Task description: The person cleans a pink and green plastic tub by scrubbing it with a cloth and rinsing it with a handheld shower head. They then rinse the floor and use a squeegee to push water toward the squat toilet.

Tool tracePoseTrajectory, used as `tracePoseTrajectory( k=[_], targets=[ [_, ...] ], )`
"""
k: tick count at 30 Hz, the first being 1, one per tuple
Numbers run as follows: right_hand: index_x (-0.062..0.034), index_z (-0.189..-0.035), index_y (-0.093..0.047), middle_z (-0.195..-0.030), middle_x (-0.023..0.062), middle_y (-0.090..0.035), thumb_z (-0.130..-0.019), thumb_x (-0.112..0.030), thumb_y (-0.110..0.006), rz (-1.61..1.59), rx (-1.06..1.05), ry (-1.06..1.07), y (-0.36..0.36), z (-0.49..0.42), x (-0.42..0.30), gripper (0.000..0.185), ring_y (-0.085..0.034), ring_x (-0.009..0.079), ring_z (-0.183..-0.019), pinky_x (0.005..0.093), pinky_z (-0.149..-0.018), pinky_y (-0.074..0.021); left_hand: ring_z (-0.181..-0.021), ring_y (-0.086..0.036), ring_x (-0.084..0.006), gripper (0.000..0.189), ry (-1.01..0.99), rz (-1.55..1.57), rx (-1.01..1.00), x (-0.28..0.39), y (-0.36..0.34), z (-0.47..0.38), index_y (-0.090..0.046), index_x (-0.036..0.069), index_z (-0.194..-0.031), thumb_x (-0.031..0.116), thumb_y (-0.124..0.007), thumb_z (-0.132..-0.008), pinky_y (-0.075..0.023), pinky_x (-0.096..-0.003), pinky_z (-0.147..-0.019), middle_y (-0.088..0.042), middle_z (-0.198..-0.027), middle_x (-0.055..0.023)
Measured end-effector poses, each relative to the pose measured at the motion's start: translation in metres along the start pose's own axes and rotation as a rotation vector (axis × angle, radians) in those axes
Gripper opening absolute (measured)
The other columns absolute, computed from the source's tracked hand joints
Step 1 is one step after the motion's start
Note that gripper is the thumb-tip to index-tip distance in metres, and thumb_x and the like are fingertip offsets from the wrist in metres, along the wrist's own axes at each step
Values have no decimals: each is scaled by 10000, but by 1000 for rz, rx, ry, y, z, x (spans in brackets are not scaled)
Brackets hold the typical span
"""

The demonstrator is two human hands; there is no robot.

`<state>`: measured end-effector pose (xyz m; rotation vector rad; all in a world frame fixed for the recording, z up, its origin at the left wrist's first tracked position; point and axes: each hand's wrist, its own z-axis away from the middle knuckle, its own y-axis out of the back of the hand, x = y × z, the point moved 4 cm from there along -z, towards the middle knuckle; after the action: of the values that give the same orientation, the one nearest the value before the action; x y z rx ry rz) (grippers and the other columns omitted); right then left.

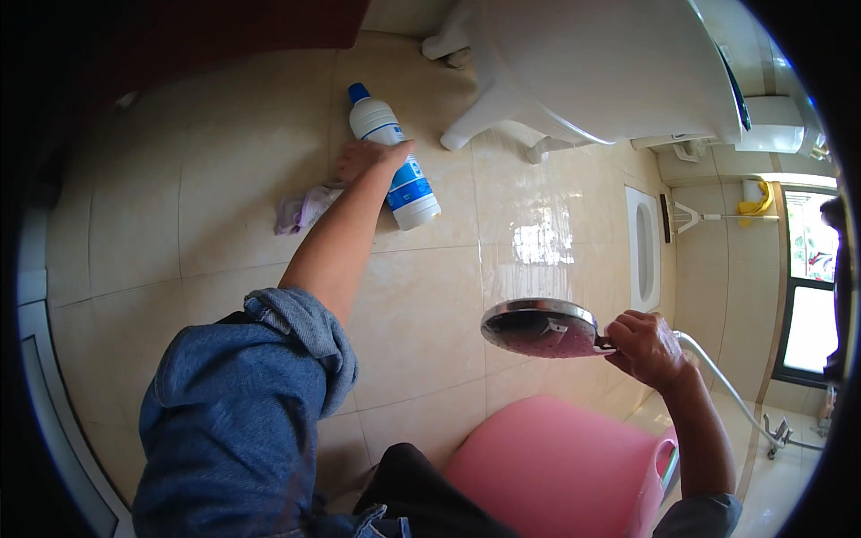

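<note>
My left hand (373,159) is around a white plastic bottle (416,208) with a blue cap and blue label, low over or on the tiled floor; the fingers are partly hidden. Beside the wrist, a crumpled purple and white cloth (303,210) lies on the tiles. My right hand (644,346) grips the handle of a large round chrome shower head (538,327), tilted with its back towards me. A white hose (720,376) runs from it to a wall tap (777,436). Water streaks and a bright reflection show on the floor beyond the shower head.
A pink plastic tub (551,464) stands close in front of me. Ahead is a white plastic stool or chair (605,67) with splayed legs. A squat toilet (644,249) is set in the floor at the right, near a squeegee (667,218). A dark red panel (269,27) borders the upper left.
</note>
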<state>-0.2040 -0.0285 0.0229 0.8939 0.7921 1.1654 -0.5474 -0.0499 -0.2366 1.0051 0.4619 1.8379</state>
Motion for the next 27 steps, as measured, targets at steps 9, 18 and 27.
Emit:
tracePoseTrajectory(
  k=[9, 18, 27],
  targets=[
    [-54, -627, -467, -561, 71, -495, -556, -67, -703, -51, 230, 77, 26, 0, 5, 247, -530, 232, -525, 333, -445, -430, -945, -559, -255, 685, -121, 499, -515, -5, -31, -30, -503, 47, -1137, 381, -748, -591, -449, -420, -807, -563, -1062, -133],
    [-57, -652, -457, -562, 43, -450, -597, -116, -688, -93, 252, 181, 60, 1, -8, 245, -505, 193, -505, 300, -403, -412, -847, -602, -234, 512, -355, 320, -778, -53, 93, 38, -507, 28, -1060, 335, -680, -687, -490, -415, -765, -603, -937, -129],
    [-45, -609, -455, -537, 60, -451, -556, -153, -702, -33, 361, 159, 86, 26, -43, 275, -497, 206, -486, 303, -404, -401, -831, -604, -221, 562, -274, 299, -857, -125, 147, 87, -464, 27, -1100, 360, -663, -692, -500, -368, -756, -596, -922, -111]
  ],
)
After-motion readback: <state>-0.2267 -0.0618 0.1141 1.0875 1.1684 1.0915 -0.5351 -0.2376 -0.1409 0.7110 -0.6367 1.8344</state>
